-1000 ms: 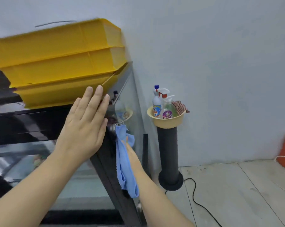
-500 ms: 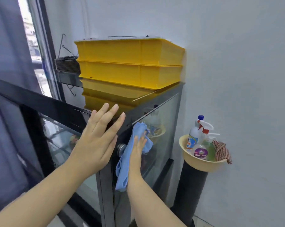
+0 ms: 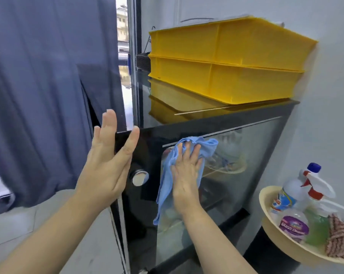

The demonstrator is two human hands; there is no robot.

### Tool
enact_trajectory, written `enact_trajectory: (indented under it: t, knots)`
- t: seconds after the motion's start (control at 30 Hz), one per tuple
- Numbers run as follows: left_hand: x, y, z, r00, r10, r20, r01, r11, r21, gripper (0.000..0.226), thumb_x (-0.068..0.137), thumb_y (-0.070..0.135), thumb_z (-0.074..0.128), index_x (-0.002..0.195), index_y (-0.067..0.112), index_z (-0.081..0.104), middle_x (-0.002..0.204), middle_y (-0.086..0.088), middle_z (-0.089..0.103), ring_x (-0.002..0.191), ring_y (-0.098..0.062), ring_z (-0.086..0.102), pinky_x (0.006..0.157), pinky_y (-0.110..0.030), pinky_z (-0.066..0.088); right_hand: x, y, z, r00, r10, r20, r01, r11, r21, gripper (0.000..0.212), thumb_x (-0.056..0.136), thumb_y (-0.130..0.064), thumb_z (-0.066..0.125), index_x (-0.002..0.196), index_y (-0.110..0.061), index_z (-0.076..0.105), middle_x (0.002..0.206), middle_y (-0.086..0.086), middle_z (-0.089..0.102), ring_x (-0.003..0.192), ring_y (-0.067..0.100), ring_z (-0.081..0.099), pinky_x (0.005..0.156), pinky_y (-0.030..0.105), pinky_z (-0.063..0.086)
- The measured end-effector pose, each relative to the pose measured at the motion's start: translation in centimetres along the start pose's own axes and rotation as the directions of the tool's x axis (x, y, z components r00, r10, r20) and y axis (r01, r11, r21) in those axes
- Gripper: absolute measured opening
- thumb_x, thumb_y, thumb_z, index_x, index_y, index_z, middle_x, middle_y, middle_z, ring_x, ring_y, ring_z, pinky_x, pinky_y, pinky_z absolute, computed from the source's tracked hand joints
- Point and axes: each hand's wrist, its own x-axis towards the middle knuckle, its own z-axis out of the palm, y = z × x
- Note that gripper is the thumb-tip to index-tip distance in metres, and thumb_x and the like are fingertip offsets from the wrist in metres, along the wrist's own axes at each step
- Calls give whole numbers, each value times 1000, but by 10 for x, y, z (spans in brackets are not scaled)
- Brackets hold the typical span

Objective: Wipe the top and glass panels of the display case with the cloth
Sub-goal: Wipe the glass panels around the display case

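Head view: right hand (image 3: 186, 175) flat, fingers straight, presses blue cloth (image 3: 165, 190) onto glass panel (image 3: 246, 155) of the display case (image 3: 153, 139), left hand (image 3: 106, 167) open and apart just left of it, palm seemingly braced on the case's corner, yellow trays (image 3: 226, 62) stacked on top above both hands.

The right hand (image 3: 186, 175) covers the middle of the cloth (image 3: 166, 190); the left hand (image 3: 106, 165) hides a part of the left edge of the case (image 3: 256, 147); reflections on the glass make its inside unclear; its foot and both forearms are cut by the bottom edge; the bowl (image 3: 286, 247) and the rag (image 3: 340, 240) are cut at the right; the labels of the bottles (image 3: 288, 194) are blurred; the top rim of the trays (image 3: 226, 80) is smeared.
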Motion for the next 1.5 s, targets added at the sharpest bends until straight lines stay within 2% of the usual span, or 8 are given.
enact_trajectory:
  t: [0.27, 0.47, 0.67, 0.87, 1.03, 1.23, 1.4, 1.5]
  knots:
    - [-21, 62, 64, 984, -123, -132, 179, 766, 617, 52, 98, 24, 35, 149, 17, 24, 160, -4, -1, 145, -32, -10, 113, -59, -3, 0, 84, 6, 908, -419, 2, 399, 863, -310, 62, 95, -63, 21, 149, -41, -2, 158, -10, -17, 146, 25, -13, 109, 60, 1]
    - [-17, 52, 72, 978, -105, -181, 200, 725, 659, 55, 100, 27, 32, 151, 17, 14, 160, 2, -5, 146, -26, -9, 114, -52, -10, 71, 102, -32, 881, 266, -391, -316, 947, -66, 69, 96, -61, 12, 150, -18, 11, 155, 20, 19, 140, 46, 17, 102, 74, 19]
    - [-15, 43, 78, 968, -41, -246, 206, 690, 694, 57, 98, 22, 37, 150, 15, 16, 160, 1, -2, 146, -26, -7, 115, -49, -12, 31, 123, -1, 829, -553, -78, 471, 768, -435, 64, 96, -59, 20, 150, -35, -3, 159, -6, -17, 146, 25, -12, 109, 64, 0]
    - [-4, 63, 86, 977, -39, -209, 181, 668, 722, 56, 99, 23, 36, 151, 14, 16, 160, 0, -4, 146, -26, -7, 114, -52, -11, 88, 132, -46, 856, 171, -487, -248, 964, -97, 67, 95, -59, 18, 148, -18, 13, 154, 19, 25, 141, 43, 17, 109, 67, 14]
    - [33, 93, 139, 994, 96, -52, -32, 713, 701, 56, 97, 28, 40, 149, 13, 24, 159, -3, 7, 147, -27, -1, 116, -53, -5, 56, 178, -31, 897, -375, -233, 271, 884, -380, 65, 94, -60, 23, 150, -36, -1, 160, -8, -10, 147, 26, -9, 110, 63, 5]
    - [51, 103, 170, 987, 157, 39, -133, 650, 748, 57, 97, 31, 41, 148, 11, 25, 156, -9, 17, 146, -33, 5, 115, -58, 6, 104, 206, -78, 770, 458, -444, -457, 882, 115, 72, 90, -64, 18, 149, -22, 25, 158, 8, 17, 146, 33, 7, 109, 67, 12]
    - [42, 88, 177, 978, 98, 186, -200, 700, 685, 59, 97, 20, 45, 147, 0, 20, 153, -22, 22, 138, -51, 20, 98, -73, 28, 93, 207, -70, 942, -38, -333, -53, 964, -261, 63, 91, -67, 14, 145, -35, 20, 154, -1, 17, 144, 31, 10, 112, 60, 5]
    - [59, 115, 192, 979, 154, 132, -203, 740, 641, 57, 98, 24, 42, 148, 6, 22, 156, -14, 20, 141, -45, 19, 98, -70, 31, 108, 247, -96, 823, 378, -424, -407, 913, 24, 66, 90, -70, 11, 148, -40, 10, 159, -4, 9, 147, 25, 1, 114, 60, 5]
